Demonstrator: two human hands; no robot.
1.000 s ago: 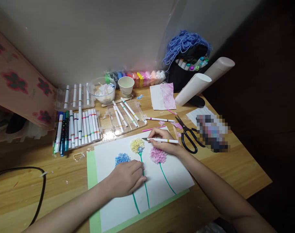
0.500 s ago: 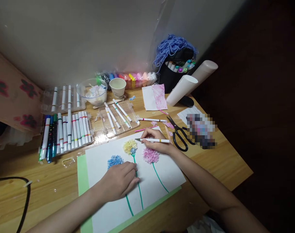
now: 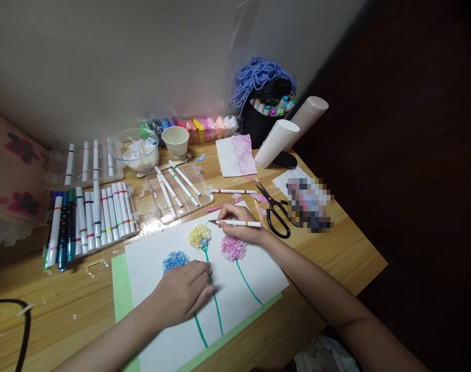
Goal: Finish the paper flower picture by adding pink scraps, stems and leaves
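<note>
A white sheet of paper [image 3: 251, 281] lies on a light green sheet [image 3: 121, 289]. It carries a blue flower [image 3: 175, 261], a yellow flower [image 3: 199, 235] and a pink flower [image 3: 233, 248] of tiny bits, with green drawn stems. My left hand [image 3: 185, 289] rests palm down on the paper, fingers loosely bent and holding nothing, over the lower edge of the blue flower and part of the stems. Above the pink flower, my right hand [image 3: 239, 222] pinches a white marker [image 3: 248, 223] with a yellowish band. Its dark tip points left, just above and right of the yellow flower.
Black-handled scissors [image 3: 276, 214] lie right of the paper. Behind are a clear case lid [image 3: 183, 204] with several markers, a paper cup [image 3: 175, 142] and a bowl of scraps [image 3: 137, 157]. A full marker case [image 3: 137, 232] sits left; white tubes [image 3: 278, 142] stand back right.
The whole view has shifted slightly, so things appear further left. Both hands keep about the same place on the paper, and the marker stays in my right hand.
</note>
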